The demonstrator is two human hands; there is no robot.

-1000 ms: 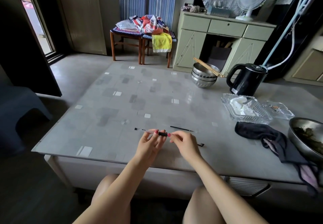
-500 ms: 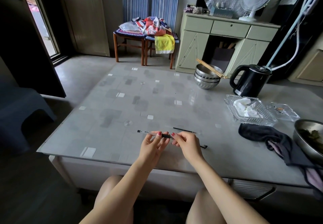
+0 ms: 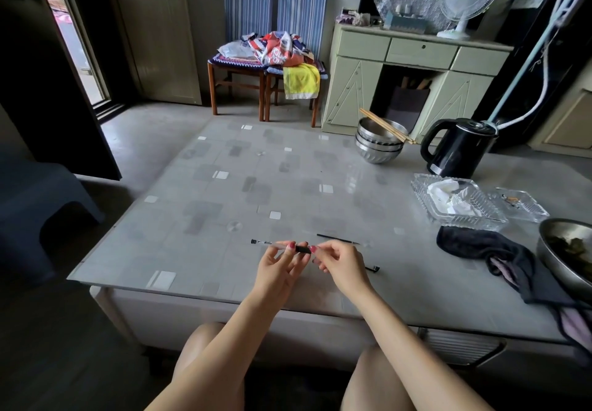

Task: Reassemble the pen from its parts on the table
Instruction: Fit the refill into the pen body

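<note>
A clear pen barrel (image 3: 272,244) with a black end and black grip lies level above the near part of the grey table (image 3: 224,186). My left hand (image 3: 282,266) pinches it near the black grip. My right hand (image 3: 339,263) meets it at the grip end, fingertips closed on a small part that I cannot make out. A thin black refill (image 3: 336,239) lies on the table just beyond my right hand. A small black piece (image 3: 373,268) lies to the right of that hand.
A dark cloth (image 3: 480,250) and a metal bowl (image 3: 563,256) sit at the right. Two glass dishes (image 3: 461,215), a black kettle (image 3: 458,147) and stacked steel bowls with chopsticks (image 3: 379,144) stand further back. A dark stool (image 3: 38,205) is on the left.
Both hands keep their hold on the pen barrel at the same spot on the table. Only the camera view has shifted slightly.
</note>
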